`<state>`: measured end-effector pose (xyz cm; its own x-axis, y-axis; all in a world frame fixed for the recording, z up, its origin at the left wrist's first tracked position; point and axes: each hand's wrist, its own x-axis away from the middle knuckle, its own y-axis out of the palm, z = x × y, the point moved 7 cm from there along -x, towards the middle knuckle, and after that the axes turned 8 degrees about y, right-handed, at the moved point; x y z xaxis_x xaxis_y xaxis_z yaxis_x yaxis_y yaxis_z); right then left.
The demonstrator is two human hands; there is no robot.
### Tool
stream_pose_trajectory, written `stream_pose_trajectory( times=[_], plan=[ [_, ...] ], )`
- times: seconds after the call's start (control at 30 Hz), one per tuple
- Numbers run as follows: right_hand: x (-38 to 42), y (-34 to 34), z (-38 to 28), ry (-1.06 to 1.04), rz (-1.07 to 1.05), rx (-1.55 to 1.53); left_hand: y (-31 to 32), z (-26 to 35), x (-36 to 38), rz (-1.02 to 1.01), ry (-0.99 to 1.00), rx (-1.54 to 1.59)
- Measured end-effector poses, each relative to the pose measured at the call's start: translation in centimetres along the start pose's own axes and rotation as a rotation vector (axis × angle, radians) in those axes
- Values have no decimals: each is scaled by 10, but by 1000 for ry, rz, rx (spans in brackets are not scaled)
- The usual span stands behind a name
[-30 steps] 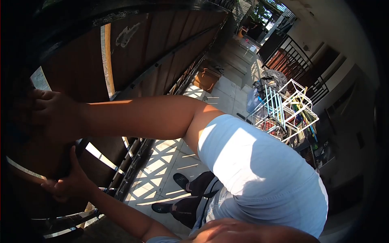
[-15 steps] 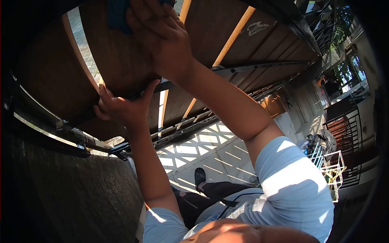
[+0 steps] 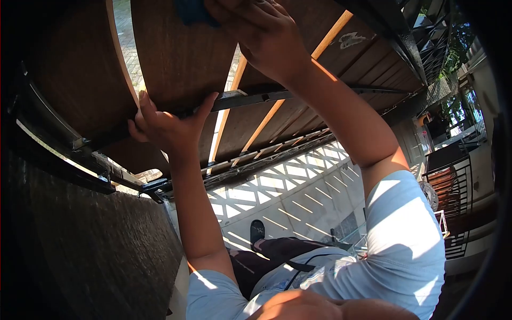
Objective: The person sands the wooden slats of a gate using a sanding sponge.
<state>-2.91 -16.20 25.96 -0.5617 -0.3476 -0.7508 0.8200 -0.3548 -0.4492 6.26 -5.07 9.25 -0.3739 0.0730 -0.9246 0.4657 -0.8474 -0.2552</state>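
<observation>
Near the top edge, my right hand (image 3: 261,37) is closed on a blue cloth (image 3: 197,13), which lies against a dark brown wooden board (image 3: 176,58). Part of the cloth is hidden or cut off by the frame. Lower and to the left, my left hand (image 3: 168,128) rests against a black metal rail (image 3: 256,99) that crosses the boards. Its thumb and fingers are spread wide, with one fingertip by the gap at the board's edge.
More brown boards (image 3: 341,58) with light edges continue to the right. A dark panel (image 3: 90,240) stands at lower left. Sunlit tiles (image 3: 298,208) lie below, with my shoe (image 3: 257,229) on them. A black rack (image 3: 453,197) is at the right.
My right hand and the blue cloth have shifted to the right in view, and the camera has turned slightly. My left hand keeps about the same place on the rail.
</observation>
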Motion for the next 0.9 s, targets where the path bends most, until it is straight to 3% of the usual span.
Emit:
stream_pose_trajectory(
  times=[0.07,0.1,0.13,0.23,0.33,0.37,0.4,0.47,0.5,0.63,0.73,0.8,0.9],
  plan=[
    [9,4,-7,75,21,42,-1,-1,0,73,21,32],
    [23,11,-19,21,-80,-10,-2,-1,-2,51,4,35],
    [22,11,-18,12,-77,-31,-5,-1,-7,-80,-74,40],
    [10,5,-4,-48,-11,-26,-5,0,-9,-114,-84,47],
    [12,13,-13,14,-55,-11,-7,0,-3,-17,-18,73],
    [24,19,-35,-88,-199,-19,-7,-1,0,-3,-26,105],
    [31,26,-37,-95,-201,-32,-8,-2,2,16,-34,135],
    [51,38,-48,-331,-272,-88,-19,-8,10,66,-17,41],
    [35,32,-44,-389,-262,28,-21,-12,15,90,35,74],
    [8,36,-49,-387,-153,-26,-15,-33,37,125,125,46],
    [34,41,-72,-552,-237,56,-16,-37,38,70,133,-138],
    [22,47,-68,-580,-241,-31,-6,-44,47,33,95,-191],
    [11,45,-69,-559,-278,6,1,-45,54,129,25,-166]
  ],
)
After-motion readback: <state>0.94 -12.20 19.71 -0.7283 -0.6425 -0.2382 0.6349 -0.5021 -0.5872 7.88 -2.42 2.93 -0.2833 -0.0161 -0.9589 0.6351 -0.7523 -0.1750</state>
